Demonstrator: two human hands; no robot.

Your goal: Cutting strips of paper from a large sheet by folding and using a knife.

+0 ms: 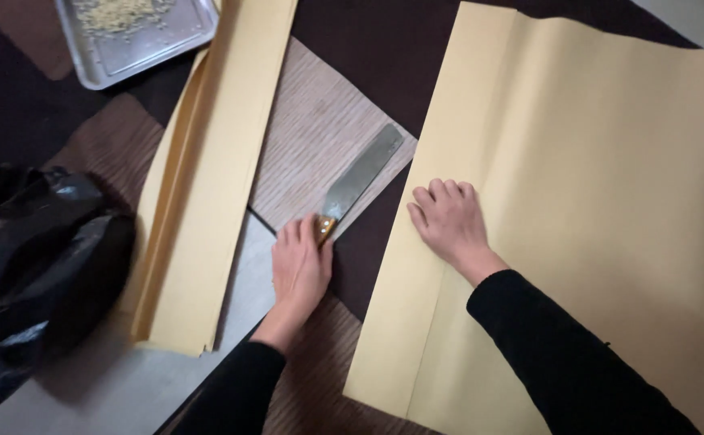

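Observation:
My left hand (300, 262) grips the brown wooden handle of a long flat-bladed knife (361, 174). The blade lies on a light wood-grain board (311, 129) and points up and to the right. My right hand (446, 219) rests flat, fingers together, on the left part of a large yellow-tan paper sheet (610, 201) spread on a dark surface. Creases run lengthwise through that sheet. Both arms wear black sleeves.
A stack of folded yellow-tan sheets (207, 169) lies left of the knife. A black plastic bag (33, 266) sits at the far left. A metal tray (138, 36) with pale crumbs stands at the top left. A grey panel (110, 387) lies at the bottom left.

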